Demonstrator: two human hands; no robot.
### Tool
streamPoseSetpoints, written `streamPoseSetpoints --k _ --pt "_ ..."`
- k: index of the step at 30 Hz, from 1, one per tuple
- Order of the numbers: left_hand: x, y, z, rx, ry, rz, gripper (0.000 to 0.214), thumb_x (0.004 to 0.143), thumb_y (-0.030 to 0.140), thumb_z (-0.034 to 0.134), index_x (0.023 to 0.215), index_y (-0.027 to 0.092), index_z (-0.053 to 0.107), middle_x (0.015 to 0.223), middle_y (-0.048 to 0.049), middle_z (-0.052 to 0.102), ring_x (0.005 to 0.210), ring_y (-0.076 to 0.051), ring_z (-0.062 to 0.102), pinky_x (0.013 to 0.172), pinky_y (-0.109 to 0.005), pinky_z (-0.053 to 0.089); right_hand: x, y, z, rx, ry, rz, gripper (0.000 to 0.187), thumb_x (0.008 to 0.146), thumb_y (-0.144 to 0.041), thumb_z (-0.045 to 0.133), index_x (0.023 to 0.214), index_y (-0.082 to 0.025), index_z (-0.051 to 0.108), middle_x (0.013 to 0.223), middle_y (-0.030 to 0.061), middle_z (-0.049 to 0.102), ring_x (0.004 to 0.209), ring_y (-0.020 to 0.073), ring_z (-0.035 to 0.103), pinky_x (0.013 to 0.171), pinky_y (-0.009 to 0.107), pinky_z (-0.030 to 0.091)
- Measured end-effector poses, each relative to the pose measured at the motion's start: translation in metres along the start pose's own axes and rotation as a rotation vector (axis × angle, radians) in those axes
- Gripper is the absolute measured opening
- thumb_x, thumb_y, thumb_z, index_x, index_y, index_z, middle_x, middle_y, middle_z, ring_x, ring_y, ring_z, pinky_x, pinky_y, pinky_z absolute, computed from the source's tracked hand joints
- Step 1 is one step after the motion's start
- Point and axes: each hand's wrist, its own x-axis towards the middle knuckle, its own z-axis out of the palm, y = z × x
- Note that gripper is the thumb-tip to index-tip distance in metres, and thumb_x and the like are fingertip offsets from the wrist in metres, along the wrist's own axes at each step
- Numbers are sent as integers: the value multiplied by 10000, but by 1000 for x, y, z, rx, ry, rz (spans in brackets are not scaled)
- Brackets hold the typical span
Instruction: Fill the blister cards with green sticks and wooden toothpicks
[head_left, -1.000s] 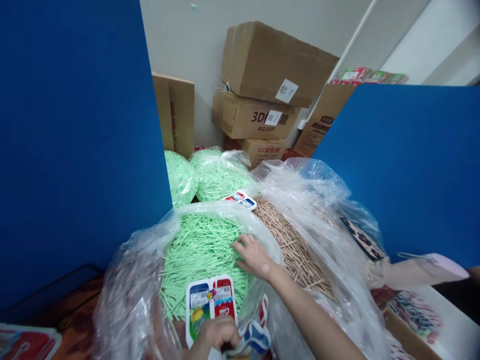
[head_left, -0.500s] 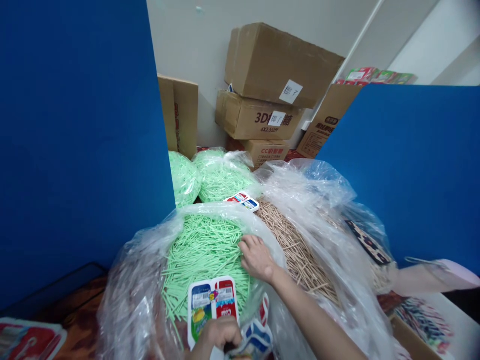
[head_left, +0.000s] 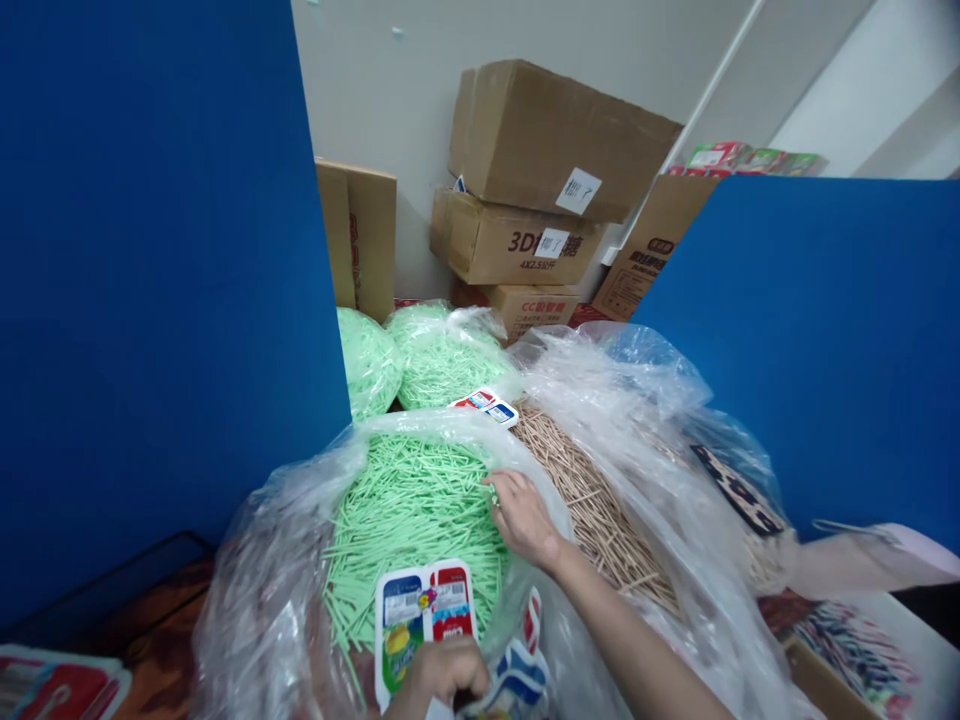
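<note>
A large clear plastic bag (head_left: 262, 560) stands open in front of me, full of thin pale-green candy sticks (head_left: 420, 510). At the right side of the heap, my right hand (head_left: 523, 515) is closed with its fingertips pinching a few green sticks. My left hand (head_left: 448, 668) is curled shut at the lower edge of a printed package (head_left: 424, 610) with a blue half and a red Cola half. Its fingers hide part of that package. Just right of this hand is a blue-and-white printed piece (head_left: 517, 675), partly cut off by the frame.
Brown sticks (head_left: 600, 500) fill another clear bag to the right. Behind are bagged green sticks (head_left: 442, 365), another printed package (head_left: 487, 405) and stacked cartons (head_left: 555, 140). Blue panels (head_left: 150, 250) flank both sides. More red packages (head_left: 64, 680) lie at lower left.
My right hand has shifted slightly right, and green sticks now show between its fingertips. My left hand stays at the package. The view has tilted very slightly.
</note>
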Motion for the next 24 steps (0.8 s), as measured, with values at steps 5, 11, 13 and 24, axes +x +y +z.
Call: streamPoseSetpoints --k 5,11,13,24 --pt "-3 -12 0 68 -8 6 620 803 498 579 368 192 260 426 62 286 428 -85 304 399 -218 219 9 0 -9 66 -55 84 372 870 -145 388 1233 -128 470 1096 151 640 1012 259 574 911 384 386" --pt "-7 -15 -4 111 92 17 555 834 422 567 419 193 279 484 51 338 474 -92 346 414 -206 245 17 -1 -12 167 -69 147 234 954 -288 292 998 -183 496 848 85 659 756 218 611 666 298 420" --pt "-8 -10 -6 145 142 52 533 787 426 630 441 193 298 496 57 344 464 -85 349 405 -205 237 18 -2 -11 208 -68 142 193 945 -291 309 926 -202 480 830 72 648 754 213 606 665 295 419" --pt "-11 34 -41 192 431 171 444 850 521 516 550 196 472 587 3 501 542 -127 455 491 -236 353 17 0 -9 481 -38 193 194 943 -391 357 848 -234 420 811 45 671 778 211 641 690 319 457"
